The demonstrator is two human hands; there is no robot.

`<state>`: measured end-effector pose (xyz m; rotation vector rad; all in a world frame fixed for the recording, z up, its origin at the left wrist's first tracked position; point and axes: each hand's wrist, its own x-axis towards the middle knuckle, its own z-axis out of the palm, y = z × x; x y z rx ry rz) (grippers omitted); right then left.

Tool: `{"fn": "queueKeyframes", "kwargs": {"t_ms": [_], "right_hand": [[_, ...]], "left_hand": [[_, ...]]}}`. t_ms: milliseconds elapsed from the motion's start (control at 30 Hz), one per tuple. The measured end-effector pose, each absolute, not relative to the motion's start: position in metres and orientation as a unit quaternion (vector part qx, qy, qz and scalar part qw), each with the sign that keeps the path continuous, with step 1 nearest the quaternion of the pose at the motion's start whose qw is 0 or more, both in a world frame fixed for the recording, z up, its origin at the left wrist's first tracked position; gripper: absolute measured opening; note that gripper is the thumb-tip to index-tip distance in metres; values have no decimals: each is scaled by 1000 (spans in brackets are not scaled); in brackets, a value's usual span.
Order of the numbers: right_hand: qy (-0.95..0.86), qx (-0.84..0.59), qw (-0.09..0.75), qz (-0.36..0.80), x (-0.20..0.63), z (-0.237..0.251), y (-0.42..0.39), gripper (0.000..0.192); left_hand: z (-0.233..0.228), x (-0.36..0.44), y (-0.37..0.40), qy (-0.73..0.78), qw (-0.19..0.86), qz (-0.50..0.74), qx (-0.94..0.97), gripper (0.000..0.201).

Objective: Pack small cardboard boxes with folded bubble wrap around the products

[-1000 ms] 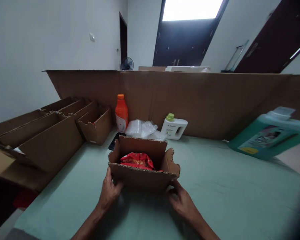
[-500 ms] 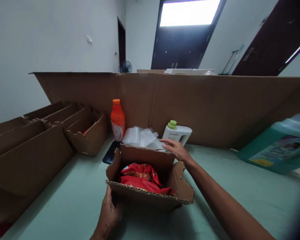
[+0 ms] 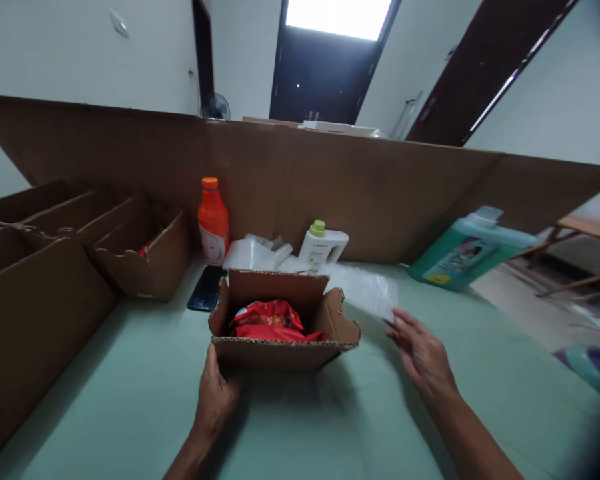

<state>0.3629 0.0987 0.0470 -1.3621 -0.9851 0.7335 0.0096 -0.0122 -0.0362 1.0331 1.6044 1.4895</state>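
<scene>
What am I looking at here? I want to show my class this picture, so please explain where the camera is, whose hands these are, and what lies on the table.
The camera sits on a person's head and looks forward and down, so the two bare arms coming in from the bottom edge are that person's own. The left hand rests against the near wall of a small open cardboard box with a red packet inside. The right hand holds the edge of a sheet of bubble wrap, blurred by motion, just right of the box. On the green table further back stand an orange bottle, a white bottle with a green cap, more bubble wrap, a dark phone and a teal jug. Empty cartons line the left, before a cardboard wall.
</scene>
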Motion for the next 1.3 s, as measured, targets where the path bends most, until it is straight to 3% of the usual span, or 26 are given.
{"fn": "queueKeyframes", "kwargs": {"t_ms": [100,200,300,367,533,667,867,1033,1133,1300], "right_hand": [[-449,-661,489,349,396,23,20,40],[-531,-718,387,230,416,20,-20,39],[-608,-681,381,145,399,35,-29,37],[-669,-614,367,201,368,42,-23,40],[-723,-495,336,344,291,25,3,69],[-720,-477,346,367,276,0,-2,72],[-741,-443,326,385,285,-9,-22,75],[-761,-395,307,413,297,22,26,56],[-802,-430,289,297,308,37,89,33],[-803,-516,281,99,299,36,205,43]], "left_hand": [[-32,8,-13,613,350,581,404,72],[-30,4,-16,612,349,577,414,72],[-25,-1,-22,615,353,564,424,71],[-20,-4,-26,613,350,563,430,70],[-7,1,-29,624,336,541,453,58],[-6,3,-40,654,323,528,436,50],[-25,-9,-72,707,301,524,368,56],[-17,1,-42,688,296,544,380,58],[-11,13,-15,679,281,543,406,57],[-24,21,-3,664,313,541,410,63]]}}
